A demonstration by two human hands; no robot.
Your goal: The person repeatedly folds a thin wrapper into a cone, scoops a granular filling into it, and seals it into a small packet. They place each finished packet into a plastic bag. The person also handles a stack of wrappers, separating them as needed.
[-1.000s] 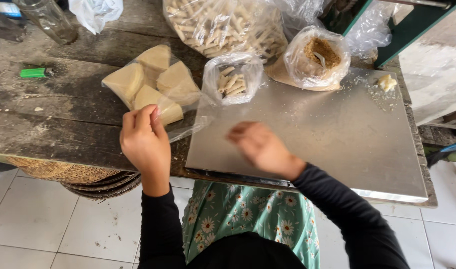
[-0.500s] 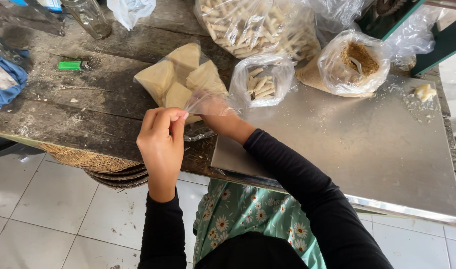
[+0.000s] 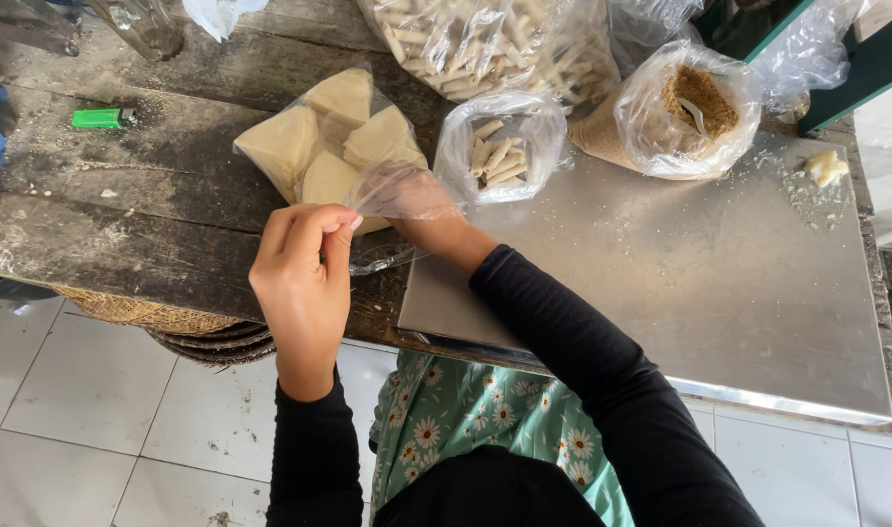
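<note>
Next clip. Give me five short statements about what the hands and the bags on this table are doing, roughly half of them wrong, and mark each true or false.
1. The left hand pinches the mouth of the clear bag of pale triangular pieces. True.
2. The right hand rests flat on the metal sheet. False: it reaches into the clear bag.
3. A green lighter lies on the wooden table. True.
4. The small bag of rolled sticks is tied shut. False: its mouth is open.
5. The bag of brown crumbs stands on the floor. False: it stands on the table.
</note>
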